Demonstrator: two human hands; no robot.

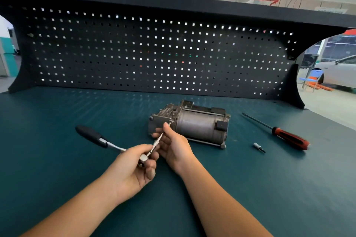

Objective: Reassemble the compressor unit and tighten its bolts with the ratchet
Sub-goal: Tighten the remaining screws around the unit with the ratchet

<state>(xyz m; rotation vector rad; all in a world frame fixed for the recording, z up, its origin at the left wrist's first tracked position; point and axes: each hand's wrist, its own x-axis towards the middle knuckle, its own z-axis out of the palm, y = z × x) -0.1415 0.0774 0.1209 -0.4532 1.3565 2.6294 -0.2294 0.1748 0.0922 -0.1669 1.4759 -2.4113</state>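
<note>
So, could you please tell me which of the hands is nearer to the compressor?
The right hand: it pinches the extension bar right at the end plate of the compressor. The left hand sits farther back toward the person, gripping the ratchet head.

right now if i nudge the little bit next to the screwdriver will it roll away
Probably rolls: the bit looks round and lies on its side on the flat mat. Its tapered tip would likely curve its path. Small metal, so likely light.
</note>
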